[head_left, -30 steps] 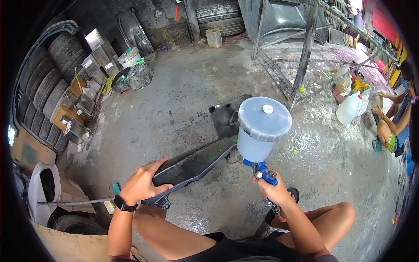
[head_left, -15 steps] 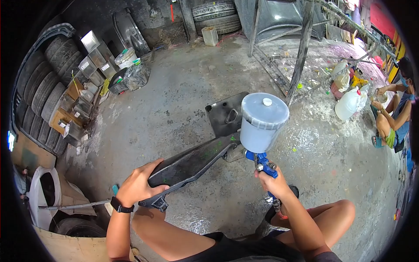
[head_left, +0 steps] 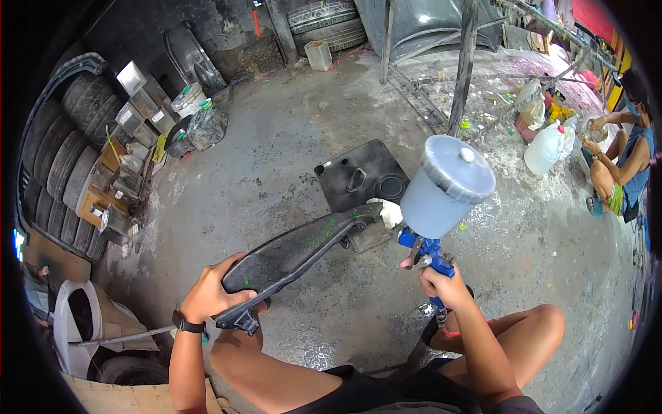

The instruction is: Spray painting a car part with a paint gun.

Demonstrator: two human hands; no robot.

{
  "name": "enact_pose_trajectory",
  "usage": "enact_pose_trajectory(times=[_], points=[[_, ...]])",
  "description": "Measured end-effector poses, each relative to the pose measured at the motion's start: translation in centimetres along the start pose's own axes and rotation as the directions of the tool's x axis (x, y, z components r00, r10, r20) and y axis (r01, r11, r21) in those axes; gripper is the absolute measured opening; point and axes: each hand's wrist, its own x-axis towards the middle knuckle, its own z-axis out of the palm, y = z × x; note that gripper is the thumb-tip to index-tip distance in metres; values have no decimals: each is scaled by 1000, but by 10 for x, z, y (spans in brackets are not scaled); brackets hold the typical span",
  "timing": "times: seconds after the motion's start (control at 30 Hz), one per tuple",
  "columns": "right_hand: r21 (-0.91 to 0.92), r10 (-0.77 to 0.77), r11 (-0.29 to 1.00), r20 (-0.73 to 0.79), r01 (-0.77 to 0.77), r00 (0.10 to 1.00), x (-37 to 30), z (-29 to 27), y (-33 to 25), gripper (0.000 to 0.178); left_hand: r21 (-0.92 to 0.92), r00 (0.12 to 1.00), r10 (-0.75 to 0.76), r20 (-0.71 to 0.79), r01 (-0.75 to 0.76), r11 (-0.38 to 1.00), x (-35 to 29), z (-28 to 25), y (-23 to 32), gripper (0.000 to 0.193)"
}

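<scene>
My left hand (head_left: 206, 293), with a dark watch on its wrist, is closed round the near end of a long black plastic panel (head_left: 293, 250). Green marks dot its upper face, and it slants away from me to the right over my thigh. My right hand (head_left: 447, 284) is wrapped round the handle of a blue spray gun (head_left: 431, 255). On top of the gun sits a translucent, lidded cup (head_left: 441, 196), tilted to the right. Beside the panel's far end shows a white piece (head_left: 391, 214), partly behind the cup. What it is, I cannot tell.
A flat black part (head_left: 362, 169) with a round hole lies on the floor ahead. Stacked tires (head_left: 62, 162) and metal cans (head_left: 114, 226) line the left. A wooden post (head_left: 463, 76) stands ahead right. Farther right, a person (head_left: 627, 148) squats near plastic jugs (head_left: 543, 148).
The spray gun has shifted right, away from the panel's far end, and its cup now leans right. The white piece and the flat part's round hole have come into view. The panel moved slightly left.
</scene>
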Motion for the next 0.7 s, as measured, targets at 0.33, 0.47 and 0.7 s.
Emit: enact_pose_trajectory(times=[0.33, 0.47, 0.7], points=[[82, -54, 995, -30, 56, 998, 0, -12, 0, 30, -62, 994, -103, 22, 104, 993, 1, 1, -14, 67], [61, -41, 997, -47, 43, 998, 3, -11, 1, 28, -105, 991, -128, 27, 130, 986, 3, 2, -14, 67], [-4, 25, 1000, -43, -25, 999, 16, -5, 12, 19, -112, 990, -136, 32, 139, 984, 3, 3, -21, 67]])
